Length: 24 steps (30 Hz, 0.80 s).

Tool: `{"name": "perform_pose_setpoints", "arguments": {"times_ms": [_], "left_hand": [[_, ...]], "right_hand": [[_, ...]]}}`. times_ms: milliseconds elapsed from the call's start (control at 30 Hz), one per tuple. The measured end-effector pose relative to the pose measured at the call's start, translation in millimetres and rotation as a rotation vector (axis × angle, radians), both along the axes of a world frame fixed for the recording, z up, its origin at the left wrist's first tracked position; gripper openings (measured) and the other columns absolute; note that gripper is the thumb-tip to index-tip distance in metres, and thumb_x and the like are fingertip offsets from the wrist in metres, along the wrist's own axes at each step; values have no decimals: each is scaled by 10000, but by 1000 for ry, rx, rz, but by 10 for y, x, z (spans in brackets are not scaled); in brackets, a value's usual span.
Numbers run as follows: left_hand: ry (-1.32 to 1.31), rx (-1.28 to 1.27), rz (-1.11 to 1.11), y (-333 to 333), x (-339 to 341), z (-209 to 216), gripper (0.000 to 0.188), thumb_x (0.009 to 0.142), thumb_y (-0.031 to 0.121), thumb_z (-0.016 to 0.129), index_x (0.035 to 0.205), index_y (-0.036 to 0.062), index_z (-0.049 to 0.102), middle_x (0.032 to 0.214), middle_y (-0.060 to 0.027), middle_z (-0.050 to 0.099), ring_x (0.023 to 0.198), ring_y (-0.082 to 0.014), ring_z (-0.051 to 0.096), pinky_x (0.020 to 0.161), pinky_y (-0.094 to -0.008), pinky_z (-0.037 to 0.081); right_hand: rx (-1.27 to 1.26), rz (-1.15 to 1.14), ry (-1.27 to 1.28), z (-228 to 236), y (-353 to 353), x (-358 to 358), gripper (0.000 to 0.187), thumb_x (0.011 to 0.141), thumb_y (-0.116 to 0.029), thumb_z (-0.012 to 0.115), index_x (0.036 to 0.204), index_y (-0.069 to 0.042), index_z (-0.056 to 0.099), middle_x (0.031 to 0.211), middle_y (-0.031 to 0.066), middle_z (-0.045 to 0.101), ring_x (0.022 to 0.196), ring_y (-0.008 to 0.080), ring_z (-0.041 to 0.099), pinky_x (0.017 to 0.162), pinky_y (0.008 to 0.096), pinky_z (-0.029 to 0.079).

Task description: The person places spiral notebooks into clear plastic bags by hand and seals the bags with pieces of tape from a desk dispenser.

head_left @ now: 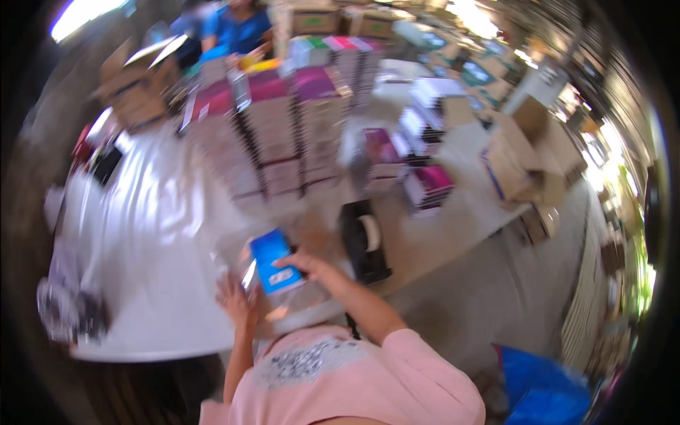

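A small blue spiral notebook (268,249) lies at a slant over the near part of the table, in front of my body. My right hand (306,263) grips its right side, with the thumb across the cover. At the lower left of the notebook my left hand (238,300) has its fingers apart, beside shiny clear plastic (248,273). Blur hides whether those fingers touch the plastic. Just right of my right hand stands a black tape dispenser (352,239) with a pale roll.
Tall stacks of notebooks with red and purple covers (265,92) rise across the table (152,283). Shorter purple stacks (429,185) stand to the right. Open cardboard boxes (520,159) sit at the right edge. A person in blue (244,32) is at the far side.
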<state>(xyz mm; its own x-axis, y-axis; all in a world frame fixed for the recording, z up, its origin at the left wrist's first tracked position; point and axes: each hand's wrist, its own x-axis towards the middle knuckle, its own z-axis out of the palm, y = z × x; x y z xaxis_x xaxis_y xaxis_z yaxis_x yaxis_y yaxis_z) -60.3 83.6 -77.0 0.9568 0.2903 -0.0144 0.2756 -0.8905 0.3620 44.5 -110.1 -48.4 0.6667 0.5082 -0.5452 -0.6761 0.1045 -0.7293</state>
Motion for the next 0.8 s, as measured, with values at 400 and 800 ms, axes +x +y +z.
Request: {"name": "perform_pose_setpoints", "arguments": {"times_ms": [400,800], "left_hand": [[-443,-881,254,695,185,-105,127,827,74,634,925,1,604,747,-73,605,706,-140,593,546,-267,461],[-551,220,-15,605,225,-63,249,794,59,612,1041,36,637,723,-138,629,603,-320,582,567,-450,428]], "right_hand": [[-71,-25,-130,-91,14,-21,569,633,-186,807,1120,-18,567,997,118,652,841,206,649,761,359,538],[-162,-37,-166,-56,27,-26,545,628,-232,809,1065,11,593,945,121,665,804,203,658,731,349,539]]}}
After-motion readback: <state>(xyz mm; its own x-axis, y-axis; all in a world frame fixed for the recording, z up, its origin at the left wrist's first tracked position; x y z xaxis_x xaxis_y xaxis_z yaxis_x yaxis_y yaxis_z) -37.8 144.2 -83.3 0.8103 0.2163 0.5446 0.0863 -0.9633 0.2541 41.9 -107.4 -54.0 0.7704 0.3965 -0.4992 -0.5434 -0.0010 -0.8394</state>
